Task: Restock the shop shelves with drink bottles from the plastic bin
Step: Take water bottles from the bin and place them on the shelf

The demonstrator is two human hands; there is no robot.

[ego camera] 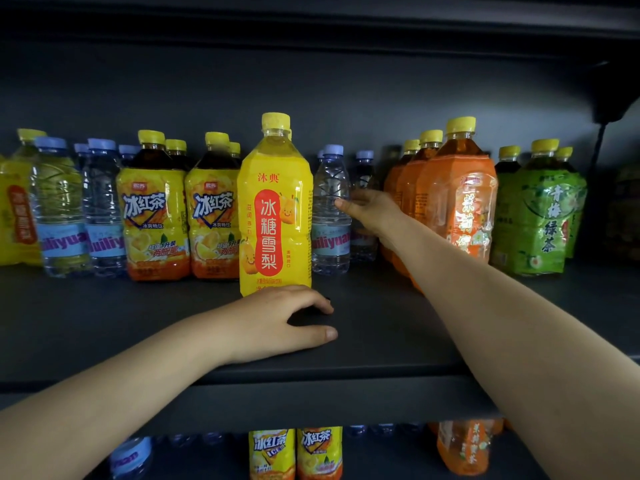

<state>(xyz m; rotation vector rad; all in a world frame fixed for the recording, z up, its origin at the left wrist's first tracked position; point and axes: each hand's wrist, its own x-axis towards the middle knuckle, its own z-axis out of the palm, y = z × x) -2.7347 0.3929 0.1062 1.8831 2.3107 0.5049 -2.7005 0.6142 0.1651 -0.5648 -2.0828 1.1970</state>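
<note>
The dark, matt metal shelf (104,323) carries a row of plastic drink bottles along its back edge. At the left edge stands a yellow-wrapped bottle (15,216), partly cut off. Next come two ribbed clear water bottles (57,202) with pale blue caps and blue label bands. After them are two iced-tea bottles (154,209) with dark liquid at the shoulder, glossy yellow-and-orange sleeves and yellow caps.

At mid-shelf a tall yellow bottle (275,188) stands upright, forward of the row. It has a faceted shoulder, a shiny shrink sleeve with a red oval panel and a yellow screw cap. The left hand (277,323) rests on the shelf just in front of its base, near the front edge. The forearm comes in from the lower left, the fingers bend down to the shelf surface and the thumb stretches right. It holds nothing, and whether the knuckles touch the bottle cannot be told.

Just right of the yellow bottle is a clear water bottle (329,237), with a second water bottle (363,168) behind it. The right hand (372,211) reaches in on a long straight arm. Its thumb (343,204) lies against the front bottle's side and its fingers are hidden behind, so its grip cannot be judged.

Further right stand orange-sleeved bottles (460,188), then green-sleeved bottles (545,209) near the right edge. More bottles (272,452) show on the level below.
</note>
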